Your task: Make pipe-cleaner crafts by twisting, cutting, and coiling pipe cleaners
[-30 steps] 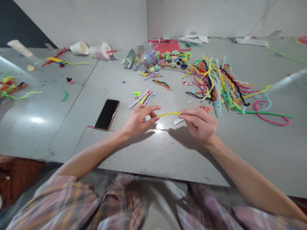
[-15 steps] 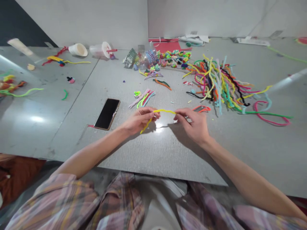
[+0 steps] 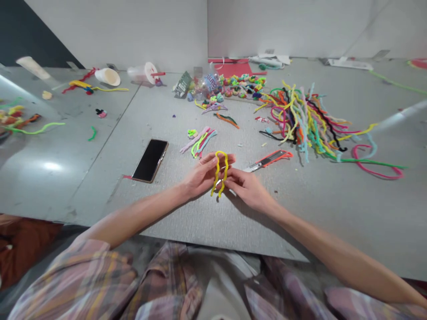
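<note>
A yellow pipe cleaner is bent into an upside-down U, its two ends pointing toward me. My left hand pinches it near the bend, with the fingers behind it. My right hand has thumb and fingers closed on the lower part of its right leg. Just beyond my right hand lies a utility knife with an orange handle, its blade end toward my fingers. Several short pastel pipe cleaners lie a little beyond my left hand.
A phone lies left of my hands. To the right spreads a big heap of colourful pipe cleaners. Behind are a plastic bottle, a green packet and small fuzzy pieces. Cups lie tipped at the back left.
The yellow pipe cleaner went from stretched between my hands to folded double. My right hand moved left and toward me, close to my left hand, uncovering more of the utility knife.
</note>
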Action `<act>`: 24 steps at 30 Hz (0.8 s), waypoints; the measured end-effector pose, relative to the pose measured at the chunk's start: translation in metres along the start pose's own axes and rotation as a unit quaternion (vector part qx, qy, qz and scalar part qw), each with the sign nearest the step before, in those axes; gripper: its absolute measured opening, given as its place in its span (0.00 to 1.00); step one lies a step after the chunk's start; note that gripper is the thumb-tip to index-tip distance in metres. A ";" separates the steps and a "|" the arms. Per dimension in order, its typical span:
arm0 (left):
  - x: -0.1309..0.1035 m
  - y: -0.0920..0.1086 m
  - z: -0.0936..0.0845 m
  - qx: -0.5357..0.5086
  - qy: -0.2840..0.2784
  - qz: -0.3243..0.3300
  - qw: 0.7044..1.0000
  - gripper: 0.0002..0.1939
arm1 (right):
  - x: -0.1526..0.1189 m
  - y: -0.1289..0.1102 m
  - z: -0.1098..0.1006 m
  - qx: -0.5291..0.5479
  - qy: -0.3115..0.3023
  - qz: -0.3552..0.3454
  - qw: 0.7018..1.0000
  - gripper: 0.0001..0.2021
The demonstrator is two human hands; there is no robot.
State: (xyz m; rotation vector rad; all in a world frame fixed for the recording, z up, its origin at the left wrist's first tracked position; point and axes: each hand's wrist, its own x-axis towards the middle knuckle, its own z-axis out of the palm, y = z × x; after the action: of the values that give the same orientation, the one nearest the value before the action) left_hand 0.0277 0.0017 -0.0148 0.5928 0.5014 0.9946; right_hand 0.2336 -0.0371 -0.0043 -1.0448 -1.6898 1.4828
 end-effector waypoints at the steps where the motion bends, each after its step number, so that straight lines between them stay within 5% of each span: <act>1: 0.001 -0.001 0.000 -0.003 0.014 0.001 1.000 0.10 | 0.000 0.001 0.001 -0.003 0.000 0.002 1.000 0.07; 7: 0.002 0.000 0.005 0.001 0.059 -0.011 0.998 0.07 | 0.001 0.000 0.004 -0.072 0.020 -0.016 0.997 0.07; 24: 0.005 -0.003 0.000 -0.005 0.041 0.003 0.999 0.11 | 0.004 0.003 0.003 -0.147 0.037 -0.024 0.988 0.09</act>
State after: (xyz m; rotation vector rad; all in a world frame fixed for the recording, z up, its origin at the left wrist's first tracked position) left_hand 0.0317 0.0049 -0.0169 0.5475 0.5665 1.0298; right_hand 0.2301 -0.0350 -0.0076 -1.1858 -1.9044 1.1725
